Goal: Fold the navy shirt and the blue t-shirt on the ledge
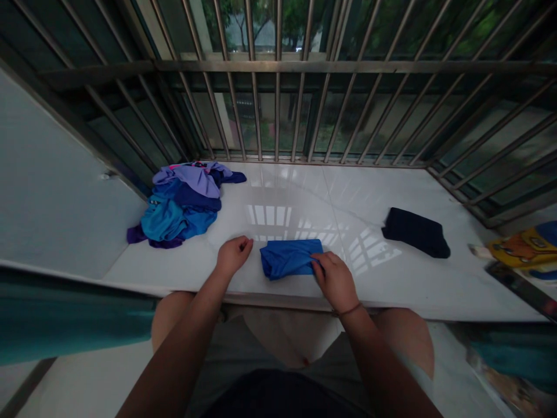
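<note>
Resting nearest on white glossy tiled ledge [304, 203]: right hand [334, 280], fingers pinching right edge of folded bright blue cloth [289, 257]. Lying loosely curled, holding nothing, just left of that cloth: left hand [234, 253]. Sitting far left: heap of blue and purple garments [185, 203]. Lying well right: folded dark navy cloth [415, 231].

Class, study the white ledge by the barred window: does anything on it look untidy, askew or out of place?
Yes. The pile of blue and purple clothes at the far left lies crumpled and unfolded, unlike the folded blue garment under the right hand and the folded dark garment further right. The left hand rests beside the blue one.
</note>
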Available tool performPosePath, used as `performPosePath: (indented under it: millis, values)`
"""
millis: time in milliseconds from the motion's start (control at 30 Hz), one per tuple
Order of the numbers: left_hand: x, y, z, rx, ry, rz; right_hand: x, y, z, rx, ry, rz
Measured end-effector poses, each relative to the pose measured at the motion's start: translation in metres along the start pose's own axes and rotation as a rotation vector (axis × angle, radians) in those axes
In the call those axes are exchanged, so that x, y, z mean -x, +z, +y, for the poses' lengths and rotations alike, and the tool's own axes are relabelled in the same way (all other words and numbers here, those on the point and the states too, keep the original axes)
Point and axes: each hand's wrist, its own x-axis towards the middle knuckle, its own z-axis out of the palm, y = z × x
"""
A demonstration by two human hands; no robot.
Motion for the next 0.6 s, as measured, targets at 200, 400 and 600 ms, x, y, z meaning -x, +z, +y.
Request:
performPosePath:
  millis: [200, 400, 600]
  values:
    - [0.035, 0.015, 0.03, 0.045, 0.062, -0.053, 0.011, 0.005, 0.003, 0.079, 0.011, -0.113]
    - [0.072, 0.033, 0.052, 0.138, 0.056, -0.035, 0.01, 0.001, -0.001, 0.104, 0.028, -0.155]
    - [0.058, 0.019, 0.047, 0.48, -0.149, -0.008, 0.006, 0.002, -0.002, 0.099, 0.041, -0.179]
